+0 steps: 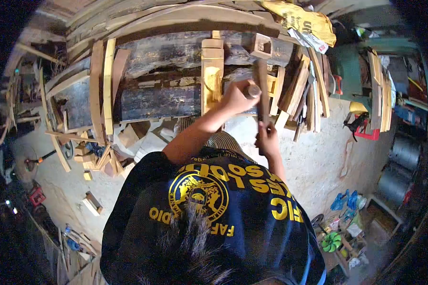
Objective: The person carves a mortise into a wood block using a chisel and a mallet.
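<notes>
Left hand (241, 98): gripping round-ended handle (252, 90), right of timber (212, 73)
Right hand (268, 136): gripping long handle (263, 104)
Floor (309, 142): past table (159, 102) edge, nearside

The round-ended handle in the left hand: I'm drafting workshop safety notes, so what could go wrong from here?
The left hand grips close below the exposed end of the round-ended handle; if the long, blurred tool in the right hand is swung at it, a miss could strike the fingers.

The handle's lower end is hidden, so a slip might mark the recessed wood piece beside it.

Wood offcuts on the floor to the left could trip someone stepping back.
</notes>
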A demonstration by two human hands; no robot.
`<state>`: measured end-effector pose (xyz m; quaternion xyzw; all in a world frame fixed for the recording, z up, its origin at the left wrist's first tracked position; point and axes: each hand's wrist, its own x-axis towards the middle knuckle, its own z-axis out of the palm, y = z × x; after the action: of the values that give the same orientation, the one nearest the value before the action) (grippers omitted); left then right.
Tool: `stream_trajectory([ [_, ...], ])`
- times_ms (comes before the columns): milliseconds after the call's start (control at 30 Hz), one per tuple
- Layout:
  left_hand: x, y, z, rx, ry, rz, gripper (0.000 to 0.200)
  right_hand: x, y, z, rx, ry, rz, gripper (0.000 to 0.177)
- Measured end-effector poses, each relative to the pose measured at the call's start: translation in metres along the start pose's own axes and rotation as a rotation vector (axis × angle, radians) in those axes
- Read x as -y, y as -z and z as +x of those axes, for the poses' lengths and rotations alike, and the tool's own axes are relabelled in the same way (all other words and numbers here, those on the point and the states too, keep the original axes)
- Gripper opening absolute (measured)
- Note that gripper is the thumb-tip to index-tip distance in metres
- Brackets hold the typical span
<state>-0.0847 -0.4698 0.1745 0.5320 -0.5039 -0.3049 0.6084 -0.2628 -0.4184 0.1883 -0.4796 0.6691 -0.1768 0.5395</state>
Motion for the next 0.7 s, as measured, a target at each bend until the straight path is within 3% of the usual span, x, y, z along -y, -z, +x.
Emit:
stream_trajectory([
  [133, -0.009, -0.003, -0.011, 0.129, 0.031, 0.162, 0.017, 0.031, 0.045, -0.052, -0.177, 0.416, 0.222, 0.029],
  [167, -0.012, -0.001, -0.009, 0.285, 0.121, 0.253, 0.018, 0.052, 0.047, -0.071, -0.263, 0.490, 0.315, 0.031],
  [233, -0.013, -0.003, -0.014, 0.197, 0.088, 0.130, 0.020, 0.066, 0.051, -0.084, -0.131, 0.795, 0.230, 0.030],
  [300, -0.009, -0.003, -0.017, 0.183, 0.089, 0.092, 0.020, 0.044, 0.031, -0.088, -0.215, 0.658, 0.306, 0.036],
  [367, 0.002, -0.007, -0.021, 0.233, 0.162, 0.189, 0.023, 0.038, 0.044, -0.088, -0.054, 0.319, -0.477, 0.032],
  [433, 0.002, 0.000, -0.028, 0.210, 0.125, 0.149, 0.026, 0.038, 0.047, -0.093, 0.020, 0.311, -0.418, 0.035],
  [500, 0.002, 0.003, -0.025, 0.211, 0.053, 0.142, 0.025, 0.038, 0.051, -0.102, -0.168, 0.199, -0.037, 0.040],
  [533, 0.000, 0.005, -0.025, 0.223, -0.018, 0.132, 0.024, 0.043, 0.051, -0.107, -0.217, 0.293, 0.095, 0.049],
  [567, -0.002, 0.005, -0.026, 0.222, -0.014, 0.133, 0.024, 0.058, 0.056, -0.114, -0.123, 0.375, 0.164, 0.053],
  [633, -0.007, 0.003, -0.025, 0.125, -0.046, 0.051, 0.021, 0.055, 0.053, -0.118, -0.248, 0.603, 0.304, 0.048],
  [700, -0.003, -0.002, -0.027, 0.134, -0.022, 0.062, 0.020, 0.032, 0.052, -0.113, -0.032, 0.683, 0.440, 0.053],
])
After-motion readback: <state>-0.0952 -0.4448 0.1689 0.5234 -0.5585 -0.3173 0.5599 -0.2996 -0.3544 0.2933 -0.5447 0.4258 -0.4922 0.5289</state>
